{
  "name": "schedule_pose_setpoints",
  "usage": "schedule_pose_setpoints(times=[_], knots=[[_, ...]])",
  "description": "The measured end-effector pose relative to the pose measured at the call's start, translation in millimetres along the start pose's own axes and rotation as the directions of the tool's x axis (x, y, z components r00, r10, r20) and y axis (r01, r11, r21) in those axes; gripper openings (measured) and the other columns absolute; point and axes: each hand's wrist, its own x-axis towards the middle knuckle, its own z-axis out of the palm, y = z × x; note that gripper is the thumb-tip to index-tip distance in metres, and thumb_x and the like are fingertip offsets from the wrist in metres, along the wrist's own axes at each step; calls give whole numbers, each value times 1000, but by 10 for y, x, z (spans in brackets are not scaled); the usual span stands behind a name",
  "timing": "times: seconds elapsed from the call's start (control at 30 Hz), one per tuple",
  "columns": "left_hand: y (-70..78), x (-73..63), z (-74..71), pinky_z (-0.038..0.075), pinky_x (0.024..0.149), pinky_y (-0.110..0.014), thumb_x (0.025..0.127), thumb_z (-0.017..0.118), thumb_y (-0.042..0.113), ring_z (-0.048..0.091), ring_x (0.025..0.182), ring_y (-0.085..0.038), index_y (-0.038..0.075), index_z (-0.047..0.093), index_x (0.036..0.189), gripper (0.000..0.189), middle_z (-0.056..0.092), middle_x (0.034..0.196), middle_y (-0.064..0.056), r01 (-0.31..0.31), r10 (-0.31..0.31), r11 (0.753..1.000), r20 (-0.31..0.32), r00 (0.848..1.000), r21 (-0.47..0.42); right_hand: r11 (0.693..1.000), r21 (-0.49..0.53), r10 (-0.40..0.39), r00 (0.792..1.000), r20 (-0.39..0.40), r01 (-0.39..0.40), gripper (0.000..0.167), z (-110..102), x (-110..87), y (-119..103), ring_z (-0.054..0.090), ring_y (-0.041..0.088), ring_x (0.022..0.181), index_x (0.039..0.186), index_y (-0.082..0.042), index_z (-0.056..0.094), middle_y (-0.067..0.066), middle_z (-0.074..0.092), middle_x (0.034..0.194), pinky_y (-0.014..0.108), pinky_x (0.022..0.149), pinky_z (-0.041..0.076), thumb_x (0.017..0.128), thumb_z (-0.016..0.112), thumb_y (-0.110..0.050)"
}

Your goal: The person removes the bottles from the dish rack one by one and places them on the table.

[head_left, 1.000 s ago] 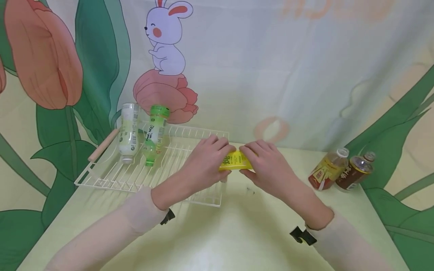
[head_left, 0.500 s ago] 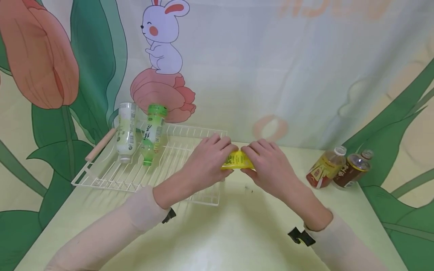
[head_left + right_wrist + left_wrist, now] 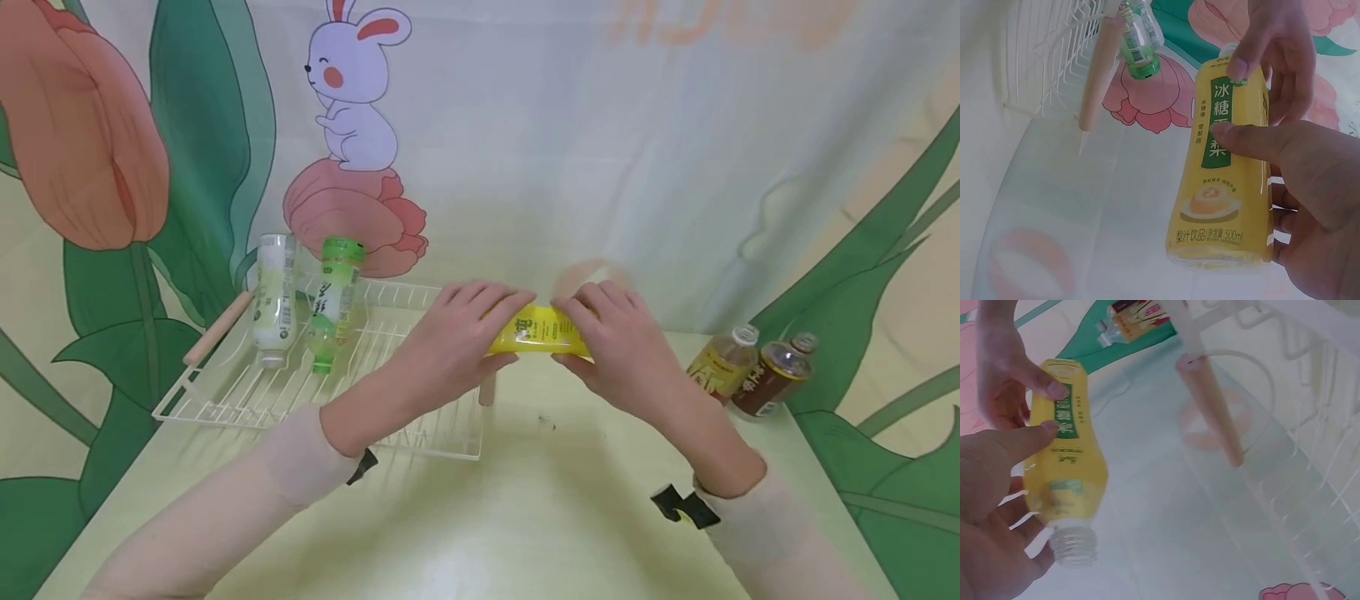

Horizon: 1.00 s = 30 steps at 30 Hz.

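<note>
We hold the yellow bottle (image 3: 538, 330) sideways above the worktop (image 3: 525, 500), our left hand (image 3: 457, 337) curled round its neck end, our right hand (image 3: 618, 350) round its base. The white wire rack (image 3: 247, 392) lies just left; two brown bottles (image 3: 750, 371) sit right.

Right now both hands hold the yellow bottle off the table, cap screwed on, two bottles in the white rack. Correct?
Not quite: the cap is off. The left wrist view shows the yellow bottle with bare neck threads. The rest stands: the left hand and right hand hold it off the table, and two bottles lie in the white rack.
</note>
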Motion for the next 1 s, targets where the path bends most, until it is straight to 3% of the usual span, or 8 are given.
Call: schedule_pose_setpoints(times=[0.17, 0.43, 0.53, 0.63, 0.7, 0.8, 1.0], knots=[[-49, -15, -117, 47, 107, -45, 84, 93, 25, 53, 131, -29, 7, 53, 151, 81, 61, 140, -8, 36, -36, 999, 8, 999, 26, 999, 22, 39, 999, 14, -39, 66, -1, -11, 90, 52, 34, 107, 132, -6, 65, 11, 58, 109, 53, 87, 49, 75, 97, -15], [-397, -113, -261, 41, 115, -48, 83, 92, 16, 52, 132, -34, 4, 50, 152, 82, 59, 139, -13, 114, -116, 991, -35, 993, -65, 984, 123, 136, 990, -24, -132, 64, 13, -112, 397, 54, 36, 109, 131, -5, 62, 14, 59, 115, 56, 89, 50, 76, 94, -7], [-537, -184, -273, 41, 114, -53, 83, 93, 17, 52, 132, -37, 4, 50, 152, 82, 59, 138, -16, 164, -167, 984, -40, 985, -66, 962, 185, 203, 979, 5, -200, 62, 4, -161, 495, 54, 35, 110, 133, -4, 61, 15, 60, 120, 55, 90, 53, 79, 92, -6], [-702, -287, -246, 42, 111, -56, 83, 93, 17, 50, 132, -40, 4, 50, 151, 81, 59, 138, -17, 251, -255, 965, -38, 966, -80, 915, 263, 303, 951, 58, -307, 61, -3, -219, 573, 54, 35, 112, 136, -3, 59, 15, 60, 126, 57, 92, 54, 83, 89, -8], [-824, -373, -211, 43, 110, -57, 84, 92, 17, 50, 132, -41, 4, 50, 151, 80, 58, 138, -18, 326, -330, 940, -28, 943, -103, 871, 310, 372, 924, 90, -381, 62, 5, -268, 628, 53, 36, 116, 139, -3, 57, 16, 59, 131, 59, 96, 53, 86, 88, -10], [-1014, -501, -134, 43, 110, -56, 85, 92, 18, 49, 132, -42, 4, 50, 151, 80, 56, 140, -20, 455, -459, 880, -1, 888, -140, 806, 367, 457, 883, 113, -464, 62, 38, -368, 716, 52, 38, 123, 142, -2, 55, 17, 58, 137, 64, 102, 49, 89, 86, -13], [-1371, -752, 46, 40, 114, -62, 89, 87, 23, 38, 143, -47, 1, 40, 157, 86, 42, 153, -26, 677, -683, 697, 71, 727, -237, 722, 407, 551, 821, 150, -559, 64, 178, -608, 890, 52, 44, 130, 146, -3, 52, 21, 58, 141, 71, 103, 47, 93, 84, -21]])
